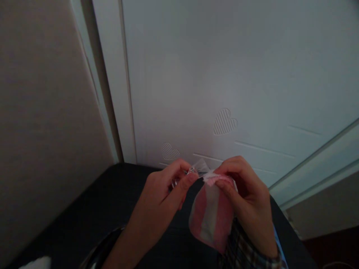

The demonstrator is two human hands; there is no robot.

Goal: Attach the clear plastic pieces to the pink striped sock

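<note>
My left hand (165, 198) is closed in a pinch on crumpled clear plastic film (200, 167), with a loose end sticking out toward the right. Thumb and fingers of my right hand (246, 201) grip the gathered top edge of a pink-and-white striped pouch (212, 216), which looks thin and soft. Its rounded lower part hangs down between my wrists. The film's end meets the pouch's top corner; I cannot tell whether the two are joined. Both hands are raised over a dark tabletop.
Behind the dark tabletop (112, 198) stands a white panel (179, 93) with embossed hearts. A beige wall (47, 112) rises at the left. A white item (36, 263) and a dark curved object (102, 246) are partly visible near the bottom left; something blue (280, 248) shows beside my right wrist.
</note>
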